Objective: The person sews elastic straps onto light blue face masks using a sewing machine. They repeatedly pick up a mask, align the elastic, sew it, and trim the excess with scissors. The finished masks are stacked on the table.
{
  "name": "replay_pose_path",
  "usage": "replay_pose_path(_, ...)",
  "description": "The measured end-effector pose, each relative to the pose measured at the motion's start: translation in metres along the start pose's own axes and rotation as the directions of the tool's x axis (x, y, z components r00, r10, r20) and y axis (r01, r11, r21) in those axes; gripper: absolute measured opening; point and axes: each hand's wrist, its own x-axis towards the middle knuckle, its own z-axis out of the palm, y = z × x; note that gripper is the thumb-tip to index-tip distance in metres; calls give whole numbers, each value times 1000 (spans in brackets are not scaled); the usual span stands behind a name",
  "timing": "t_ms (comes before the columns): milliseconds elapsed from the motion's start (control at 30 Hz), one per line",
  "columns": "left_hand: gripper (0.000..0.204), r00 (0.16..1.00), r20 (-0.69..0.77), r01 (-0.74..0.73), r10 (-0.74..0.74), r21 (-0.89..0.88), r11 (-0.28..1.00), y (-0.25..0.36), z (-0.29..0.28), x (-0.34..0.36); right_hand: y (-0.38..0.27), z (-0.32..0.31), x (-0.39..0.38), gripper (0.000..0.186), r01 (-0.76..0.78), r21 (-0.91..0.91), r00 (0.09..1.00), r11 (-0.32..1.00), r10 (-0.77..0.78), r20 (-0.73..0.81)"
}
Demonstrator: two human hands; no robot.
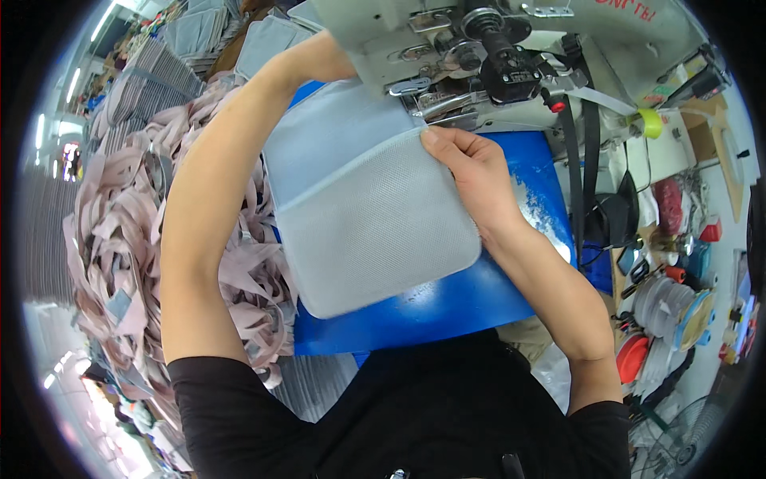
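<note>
A light blue-grey fabric panel (327,144) with rounded corners lies under the head of an industrial sewing machine (479,56), on a blue work surface (447,295). Grey mesh (379,219) covers its nearer part, with a slanting band across the top of the mesh. My right hand (475,168) pinches the panel's right edge at the end of that band, thumb on top, just below the presser foot area. My left arm (207,191) reaches round the panel's left side. Its hand is hidden behind the machine head, so its fingers do not show.
Pinkish-grey fabric strips (120,231) are heaped along the left, beside stacked grey panels (148,80). Black belts (590,144) hang at the machine's right. Farther right are spools (666,307), a red round lid (633,357) and a fan (686,451).
</note>
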Motion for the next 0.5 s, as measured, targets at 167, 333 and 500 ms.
replay_pose_path(167,45,949,-311,153,-51,314,937,25,17,-50,2,3,4,29,-51,121,998,991,44,54)
replay_pose_path(333,70,930,-337,268,-143,361,893,166,83,-145,16,-8,4,32,-28,252,984,967,-18,179)
replay_pose_path(500,74,980,-122,197,-157,697,689,193,100,-171,28,-19,-24,31,22,169,977,985,-57,205)
